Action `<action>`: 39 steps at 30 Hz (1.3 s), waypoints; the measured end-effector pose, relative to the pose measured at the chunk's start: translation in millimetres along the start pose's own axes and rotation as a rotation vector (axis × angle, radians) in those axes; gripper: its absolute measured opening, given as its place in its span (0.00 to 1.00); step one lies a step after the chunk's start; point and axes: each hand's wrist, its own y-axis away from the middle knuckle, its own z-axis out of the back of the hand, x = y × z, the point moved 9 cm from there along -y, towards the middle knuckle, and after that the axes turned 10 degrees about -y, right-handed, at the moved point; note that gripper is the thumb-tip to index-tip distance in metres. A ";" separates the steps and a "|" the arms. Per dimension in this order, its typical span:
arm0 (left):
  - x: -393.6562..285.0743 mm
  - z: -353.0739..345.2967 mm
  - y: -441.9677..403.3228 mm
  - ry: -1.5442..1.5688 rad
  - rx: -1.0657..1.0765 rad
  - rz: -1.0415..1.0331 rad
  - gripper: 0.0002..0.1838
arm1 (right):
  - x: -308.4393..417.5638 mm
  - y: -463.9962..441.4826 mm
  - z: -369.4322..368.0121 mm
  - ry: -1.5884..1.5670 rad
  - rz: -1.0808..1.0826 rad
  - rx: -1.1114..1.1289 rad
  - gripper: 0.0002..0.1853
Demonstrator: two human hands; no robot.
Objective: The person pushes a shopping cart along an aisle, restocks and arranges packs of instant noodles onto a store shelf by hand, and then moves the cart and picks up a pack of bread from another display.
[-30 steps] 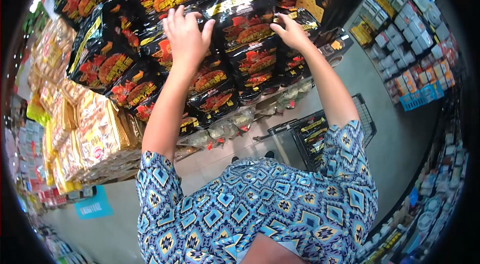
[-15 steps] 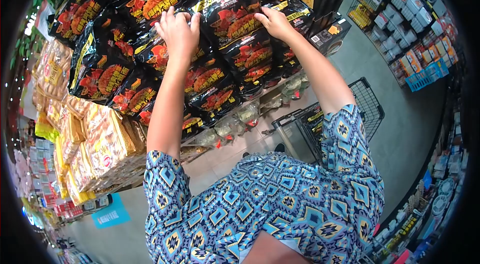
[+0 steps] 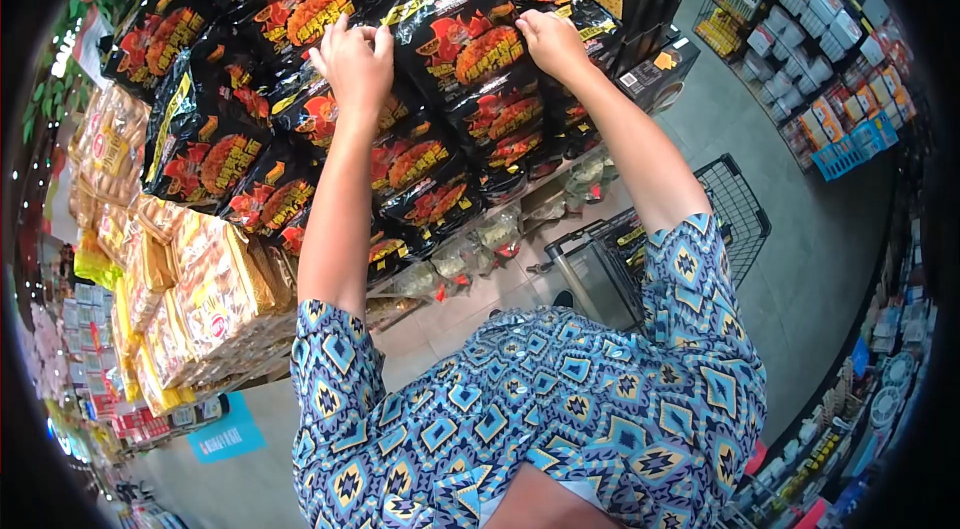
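Note:
A glossy black food packet (image 3: 465, 39), printed with red and orange pictures and a yellow strip along its top, stands in the upper middle between my hands. My left hand (image 3: 357, 69) is at its left edge, fingers bent and thumb beside the packet. My right hand (image 3: 556, 44) pinches the opposite edge with curled fingers; the fingertips are partly hidden. Matching packets are stacked around it, among them a packet (image 3: 208, 144) at the left and a packet (image 3: 415, 161) below my left hand.
Gold-and-clear food packs (image 3: 200, 294) are piled at the lower left. A black shopping cart (image 3: 735, 214) stands at my right on the grey floor (image 3: 800, 279). Dark boxes (image 3: 660, 69) flank the packets, and stocked shelves (image 3: 800, 39) line the far right. A blue floor sign (image 3: 228, 429) lies lower left.
The packet between my hands has shifted slightly upward and its printed front faces me more flatly. My right hand's fingers have curled in more at its edge. The left hand barely moved.

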 end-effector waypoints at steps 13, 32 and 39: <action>-16.9 23.9 16.0 -0.136 -0.049 -0.194 0.33 | -24.6 7.3 -11.9 -0.054 -0.158 0.301 0.24; -59.9 9.1 50.3 -0.319 0.088 -0.421 0.53 | -17.8 16.6 -29.1 0.124 -0.140 0.329 0.31; -99.6 -3.2 141.3 -0.010 0.250 -0.781 0.41 | 3.3 43.6 18.5 -0.061 0.012 0.049 0.15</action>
